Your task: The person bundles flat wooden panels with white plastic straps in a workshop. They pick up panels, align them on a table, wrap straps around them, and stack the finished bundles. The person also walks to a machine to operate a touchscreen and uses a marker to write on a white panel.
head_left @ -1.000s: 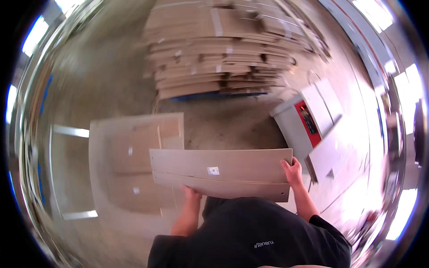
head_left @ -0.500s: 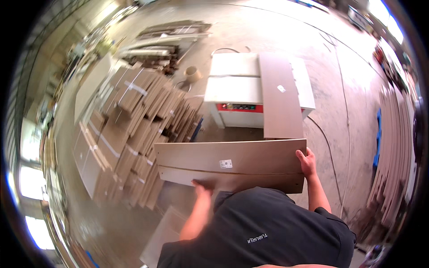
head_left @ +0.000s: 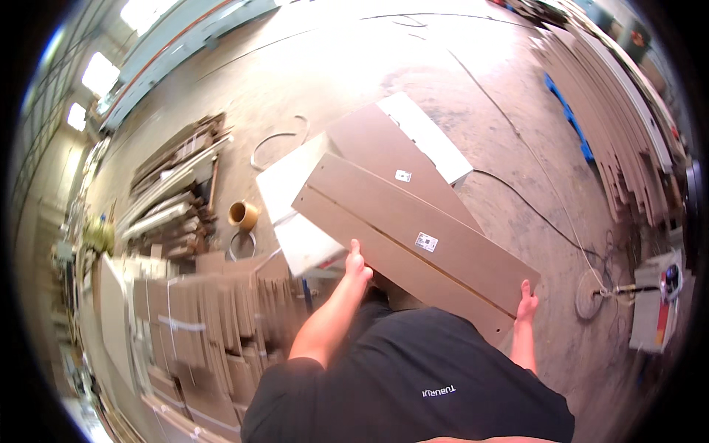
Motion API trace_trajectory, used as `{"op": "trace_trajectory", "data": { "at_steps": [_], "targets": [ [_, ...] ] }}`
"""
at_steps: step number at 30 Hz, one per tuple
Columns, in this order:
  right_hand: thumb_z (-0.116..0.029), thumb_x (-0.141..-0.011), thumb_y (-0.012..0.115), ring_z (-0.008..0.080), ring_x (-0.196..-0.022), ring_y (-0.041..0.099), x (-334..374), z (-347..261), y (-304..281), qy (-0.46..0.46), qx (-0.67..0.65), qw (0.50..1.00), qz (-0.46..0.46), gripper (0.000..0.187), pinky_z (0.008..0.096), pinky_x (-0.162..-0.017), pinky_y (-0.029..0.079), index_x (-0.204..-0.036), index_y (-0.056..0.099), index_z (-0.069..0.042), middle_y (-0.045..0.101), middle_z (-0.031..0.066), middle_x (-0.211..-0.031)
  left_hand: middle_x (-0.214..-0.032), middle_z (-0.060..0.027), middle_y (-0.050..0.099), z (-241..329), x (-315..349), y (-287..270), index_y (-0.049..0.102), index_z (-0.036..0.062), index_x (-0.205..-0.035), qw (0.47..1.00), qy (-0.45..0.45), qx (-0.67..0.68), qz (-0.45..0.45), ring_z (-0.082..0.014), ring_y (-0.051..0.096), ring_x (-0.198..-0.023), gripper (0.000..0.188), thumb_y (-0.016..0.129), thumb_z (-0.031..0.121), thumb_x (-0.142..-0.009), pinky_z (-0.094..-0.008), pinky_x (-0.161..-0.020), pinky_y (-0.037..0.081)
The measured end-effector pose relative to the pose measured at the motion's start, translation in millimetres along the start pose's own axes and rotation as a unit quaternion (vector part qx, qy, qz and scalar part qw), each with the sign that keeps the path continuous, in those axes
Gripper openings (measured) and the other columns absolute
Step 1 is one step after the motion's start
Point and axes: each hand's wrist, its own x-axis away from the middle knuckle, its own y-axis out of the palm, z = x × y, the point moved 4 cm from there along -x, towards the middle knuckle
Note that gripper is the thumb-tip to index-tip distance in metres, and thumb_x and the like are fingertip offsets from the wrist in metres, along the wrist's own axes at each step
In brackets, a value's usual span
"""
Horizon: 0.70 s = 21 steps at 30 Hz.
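Observation:
A long brown board (head_left: 384, 199) with a groove along its length, small holes near its ends and a white label is held in front of me. It slants from upper left to lower right. My left hand (head_left: 357, 263) grips its near long edge, thumb on top. At the right end my right hand (head_left: 526, 304) is closed on the short edge, thumb on the face. Behind it, a second brown board (head_left: 369, 136) with a white label lies across a white machine (head_left: 292, 173). The held board covers part of both.
Stacked, strapped brown boards (head_left: 177, 332) stand at the left, with a pile of offcuts (head_left: 173, 196) beyond. A tape roll (head_left: 242, 215) sits on the floor near the machine. A black cable (head_left: 517, 194) runs to the right, toward a grey box-like unit (head_left: 653, 310). More boards (head_left: 605, 125) are stacked at the right.
My view has turned rightward. The held board has swung from nearly level to a slant, its left end now up over the machine. My left hand has moved up and forward with it.

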Motion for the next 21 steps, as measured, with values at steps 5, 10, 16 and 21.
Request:
{"op": "trace_trajectory", "data": {
  "at_steps": [5, 10, 16, 21],
  "targets": [
    [-0.049, -0.098, 0.071, 0.0201, -0.112, 0.063, 72.5, 52.4, 52.7, 0.080, -0.038, 0.985, 0.145, 0.064, 0.0363, -0.098, 0.051, -0.130, 0.063, 0.006, 0.068, 0.0092, -0.125, -0.151, -0.0179, 0.051, 45.9, -91.5, 85.4, 0.037, -0.0009, -0.151, 0.992, -0.054, -0.117, -0.005, -0.0337, 0.050, -0.137, 0.059, 0.059, 0.032, -0.107, -0.0551, -0.112, 0.044],
    [-0.052, -0.100, 0.064, 0.0240, -0.127, 0.058, 81.7, 37.4, 127.6, 0.125, -0.023, 0.975, 0.182, 0.072, 0.0376, -0.107, 0.046, -0.139, 0.056, 0.008, 0.060, 0.0148, -0.141, -0.139, -0.0121, 0.058, 78.0, -173.1, 108.6, 0.042, 0.0023, -0.142, 0.963, -0.062, -0.254, -0.065, -0.0297, 0.059, -0.124, 0.048, 0.059, 0.029, -0.106, -0.0553, -0.103, 0.049],
    [-0.059, -0.102, 0.057, 0.0272, -0.137, 0.052, 6.9, 55.9, 167.4, 0.133, 0.002, 0.983, 0.127, 0.079, 0.0394, -0.115, 0.040, -0.143, 0.051, 0.009, 0.054, 0.0187, -0.150, -0.109, -0.0119, 0.070, 124.2, -209.3, 143.8, 0.054, -0.0011, -0.126, 0.781, -0.027, -0.618, -0.090, -0.0246, 0.069, -0.093, 0.054, 0.068, 0.042, -0.097, -0.0424, -0.082, 0.057],
    [-0.068, -0.097, 0.057, 0.0286, -0.138, 0.052, -43.0, 90.3, 184.3, 0.324, 0.200, 0.924, -0.029, 0.091, 0.0406, -0.113, 0.041, -0.143, 0.051, 0.010, 0.053, 0.0221, -0.150, -0.091, -0.0114, 0.069, 128.0, -242.2, 113.8, 0.044, -0.0053, -0.144, 0.672, 0.086, -0.728, -0.107, -0.0177, 0.066, -0.082, 0.073, 0.070, 0.042, -0.096, -0.0351, -0.070, 0.056]
  ]
}}
